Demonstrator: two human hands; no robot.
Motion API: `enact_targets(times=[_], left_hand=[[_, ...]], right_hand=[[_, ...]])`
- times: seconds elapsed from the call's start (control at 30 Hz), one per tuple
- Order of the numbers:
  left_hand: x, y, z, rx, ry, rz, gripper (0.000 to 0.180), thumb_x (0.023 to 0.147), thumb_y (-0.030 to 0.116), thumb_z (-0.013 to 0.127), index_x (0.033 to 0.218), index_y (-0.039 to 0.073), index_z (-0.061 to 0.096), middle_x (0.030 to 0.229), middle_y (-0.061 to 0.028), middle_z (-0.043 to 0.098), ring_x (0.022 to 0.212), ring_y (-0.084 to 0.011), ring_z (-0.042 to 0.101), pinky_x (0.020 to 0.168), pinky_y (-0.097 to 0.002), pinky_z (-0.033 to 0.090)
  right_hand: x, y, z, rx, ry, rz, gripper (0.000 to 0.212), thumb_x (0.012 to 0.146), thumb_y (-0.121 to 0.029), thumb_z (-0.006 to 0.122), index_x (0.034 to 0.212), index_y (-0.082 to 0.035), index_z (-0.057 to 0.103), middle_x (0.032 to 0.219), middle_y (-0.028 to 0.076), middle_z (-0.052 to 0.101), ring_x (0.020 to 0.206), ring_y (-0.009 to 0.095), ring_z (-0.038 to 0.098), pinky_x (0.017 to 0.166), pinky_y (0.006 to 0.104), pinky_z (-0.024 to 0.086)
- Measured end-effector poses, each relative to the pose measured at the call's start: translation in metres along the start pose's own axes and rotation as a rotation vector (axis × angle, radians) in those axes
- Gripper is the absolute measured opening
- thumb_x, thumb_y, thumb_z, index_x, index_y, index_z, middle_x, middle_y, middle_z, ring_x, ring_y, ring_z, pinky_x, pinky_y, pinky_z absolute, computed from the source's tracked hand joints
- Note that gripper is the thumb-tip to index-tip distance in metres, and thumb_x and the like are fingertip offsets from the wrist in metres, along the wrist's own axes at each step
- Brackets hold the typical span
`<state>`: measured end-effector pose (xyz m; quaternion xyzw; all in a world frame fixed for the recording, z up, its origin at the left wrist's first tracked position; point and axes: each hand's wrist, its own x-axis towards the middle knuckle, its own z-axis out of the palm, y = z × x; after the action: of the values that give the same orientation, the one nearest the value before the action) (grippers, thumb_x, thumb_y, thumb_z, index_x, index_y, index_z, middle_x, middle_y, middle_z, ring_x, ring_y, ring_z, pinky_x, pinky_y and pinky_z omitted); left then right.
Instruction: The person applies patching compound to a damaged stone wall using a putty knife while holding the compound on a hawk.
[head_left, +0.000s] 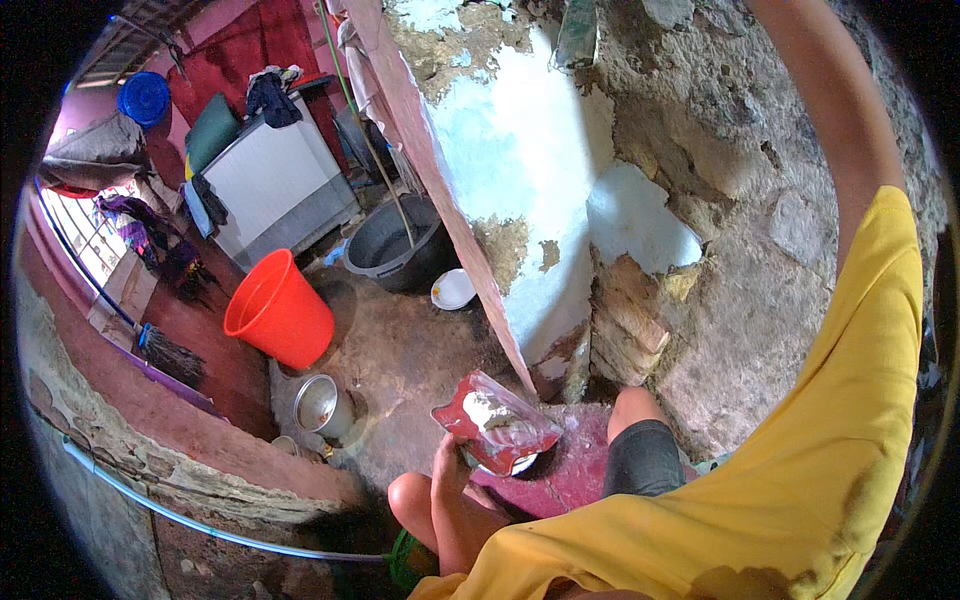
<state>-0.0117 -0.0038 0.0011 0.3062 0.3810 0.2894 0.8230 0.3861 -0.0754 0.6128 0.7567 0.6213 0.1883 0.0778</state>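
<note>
We hold a red board [458,410] in our left hand [450,463], the grip closed on its edge; the board bears white paste [490,415] and is right of the red bucket [282,312], nearer to us. Our right arm [850,130] reaches up well right of the bucket, but the right hand is out of view, so we cannot tell its state. We see a metal pot [323,405] just this side of the bucket, and a dark tub [405,277] to its right
</note>
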Motion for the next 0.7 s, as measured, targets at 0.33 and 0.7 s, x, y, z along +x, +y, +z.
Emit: enact_targets(times=[0.33, 0.7], left_hand=[[0.0, 0.001, 0.006, -0.012, 0.039, 0.028, 0.022, 0.078, 0.013, 0.047, 0.099, 0.007, 0.053, 0.087, -0.0042, 0.058, 0.074, -0.019, 0.057, 0.069, -0.0349, 0.049], [0.002, 0.0, 0.0, 0.013, 0.014, 0.014, 0.017, 0.079, 0.014, 0.048, 0.094, 0.009, 0.054, 0.085, -0.0022, 0.058, 0.075, -0.0177, 0.057, 0.067, -0.0332, 0.048]], right_hand=[[0.003, -0.002, 0.002, 0.003, -0.022, -0.012, 0.016, 0.074, -0.024, 0.07, 0.08, -0.009, 0.071, 0.076, 0.01, 0.063, 0.068, 0.018, 0.057, 0.054, 0.0355, 0.05], [0.002, -0.004, 0.005, 0.017, -0.041, -0.03, 0.017, 0.074, -0.023, 0.071, 0.081, -0.008, 0.07, 0.076, 0.009, 0.064, 0.069, 0.017, 0.057, 0.056, 0.0342, 0.049]])
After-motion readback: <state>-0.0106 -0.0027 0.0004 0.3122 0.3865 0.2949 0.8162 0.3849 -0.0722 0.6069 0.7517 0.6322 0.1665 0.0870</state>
